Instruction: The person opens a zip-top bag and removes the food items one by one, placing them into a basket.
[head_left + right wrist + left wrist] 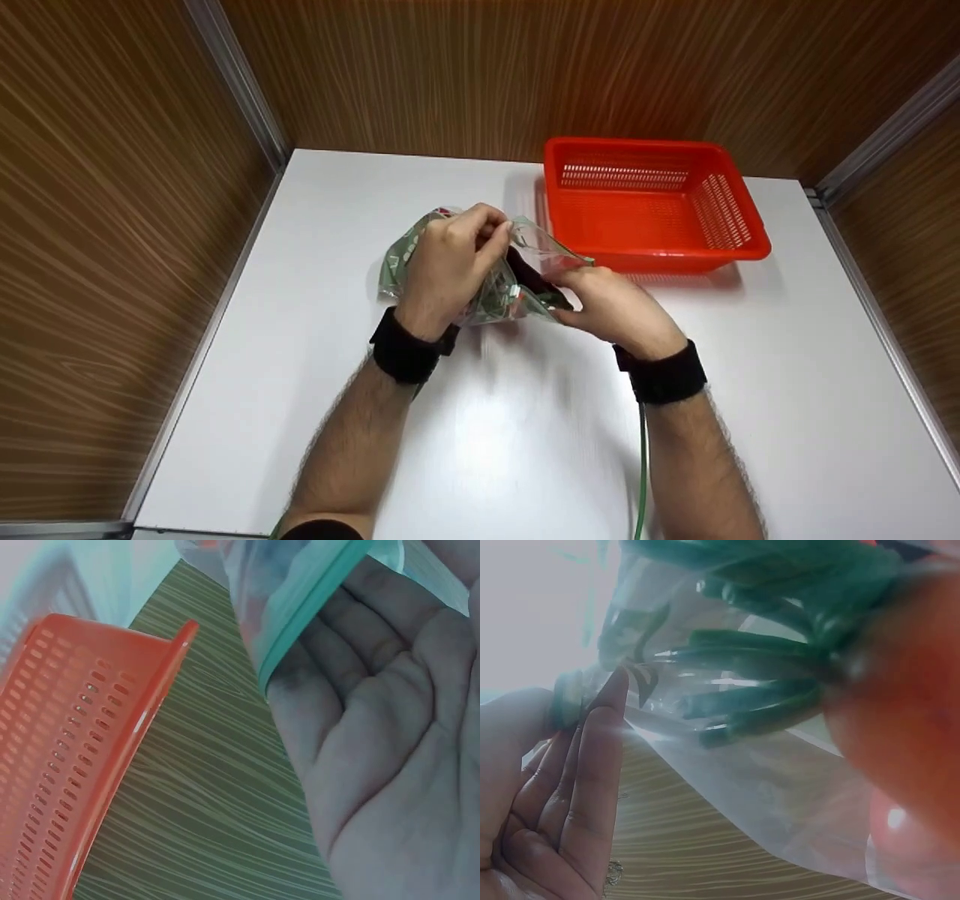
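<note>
Plastic bag, transparent with green print, is at the far half of the white table; from where I stand, I cannot tell whether its bottom touches the surface. Next to the right comes the person's left hand, with a black band on its wrist. Its thumb and forefinger pinch the bag's edge near the opening. Through the film I see green stalks and, joined to them, an orange rounded thing. Some dark thing shows in the bag's mouth. There the right hand has its fingers; a green strip along the bag's edge passes before them, so the fingertips are hidden and I cannot tell whether they grip something. A green cord runs beside this forearm. Behind and more to the right, the red basket stands near the wooden wall.
</note>
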Demonstrator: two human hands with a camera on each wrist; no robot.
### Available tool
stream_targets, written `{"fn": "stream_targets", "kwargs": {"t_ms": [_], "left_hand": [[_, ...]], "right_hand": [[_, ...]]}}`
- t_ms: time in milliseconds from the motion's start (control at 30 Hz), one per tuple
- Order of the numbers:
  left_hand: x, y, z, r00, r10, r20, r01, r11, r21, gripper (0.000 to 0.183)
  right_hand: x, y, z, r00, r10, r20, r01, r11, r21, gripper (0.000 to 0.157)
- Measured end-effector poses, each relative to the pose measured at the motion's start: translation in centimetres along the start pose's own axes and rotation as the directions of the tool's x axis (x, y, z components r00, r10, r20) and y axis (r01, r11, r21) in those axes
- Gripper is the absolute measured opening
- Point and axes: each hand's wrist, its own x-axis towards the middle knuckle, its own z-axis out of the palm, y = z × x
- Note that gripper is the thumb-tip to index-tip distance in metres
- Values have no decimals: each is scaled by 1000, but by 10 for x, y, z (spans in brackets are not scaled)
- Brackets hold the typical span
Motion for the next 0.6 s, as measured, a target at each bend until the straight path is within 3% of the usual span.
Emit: {"fn": "stream_targets", "kwargs": {"t_ms": [133,333,600], "left_hand": [[0,1,2,1000,2,14,-2,1000,3,16],[0,0,3,1000,6,18,-6,1000,7,16],[2,-3,0,1000,-14,16,14,1000,7,16]], "right_hand": [[3,3,4,999,19,-29,-20,998,-60,32],[12,6,12,993,45,-110,-59,989,-134,32],[21,9,23,968,-34,-249,-19,978,-209,21]]}}
